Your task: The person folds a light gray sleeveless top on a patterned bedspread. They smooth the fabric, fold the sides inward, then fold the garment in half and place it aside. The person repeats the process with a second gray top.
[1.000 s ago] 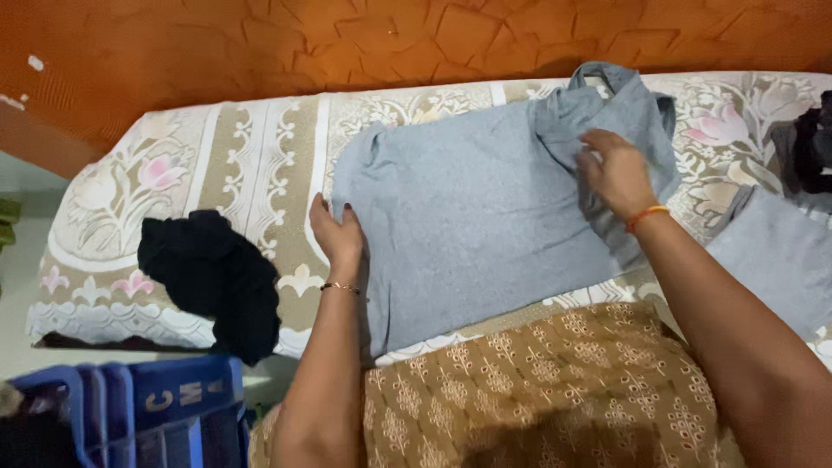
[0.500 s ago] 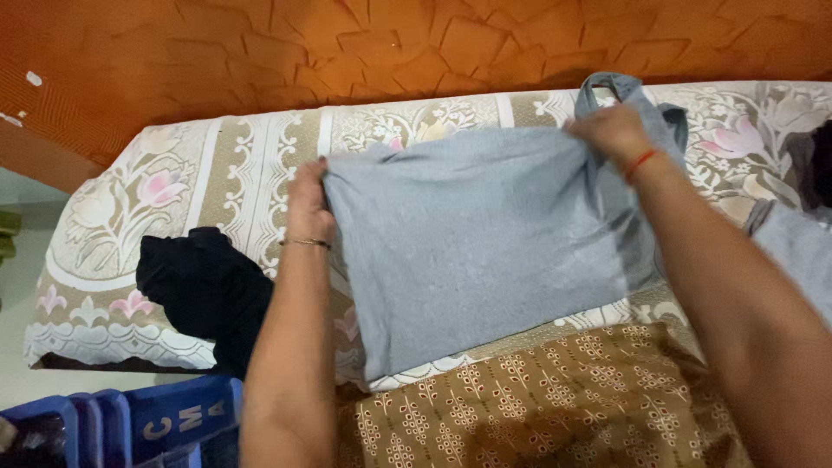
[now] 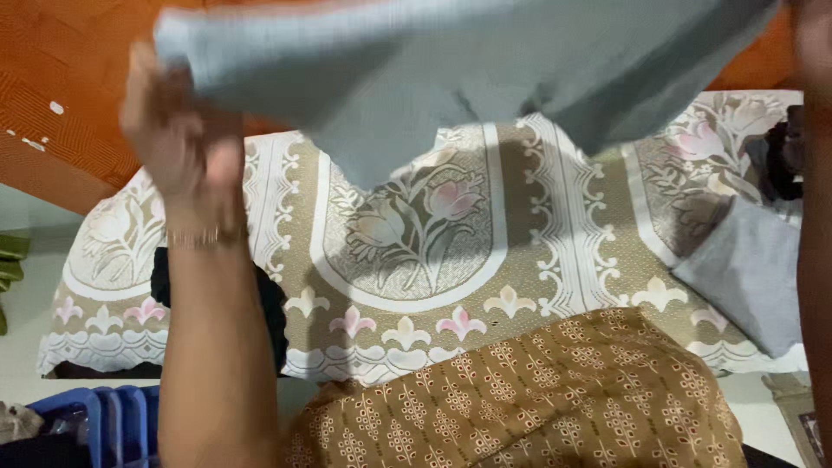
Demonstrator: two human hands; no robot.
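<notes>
A grey shirt [image 3: 485, 69] hangs in the air across the top of the view, lifted well above the bed. My left hand [image 3: 178, 139] is raised at the upper left and grips the shirt's left edge. My right arm [image 3: 815, 260] runs up the right border of the view; the right hand itself is cut off at the top right corner, at the shirt's right end. Below the shirt lies the bed cover [image 3: 416, 260], beige with pink tulip patterns.
A black garment [image 3: 269, 312] lies on the bed behind my left forearm. A folded grey cloth [image 3: 754, 269] rests at the bed's right side, with dark clothes [image 3: 784, 160] beyond it. A blue crate [image 3: 95, 425] stands at the lower left. My patterned brown dress [image 3: 537, 399] fills the bottom.
Both hands took the grey shirt by its far corners and lifted it off the bed up to the top of the view. The bed cover under it is now bare.
</notes>
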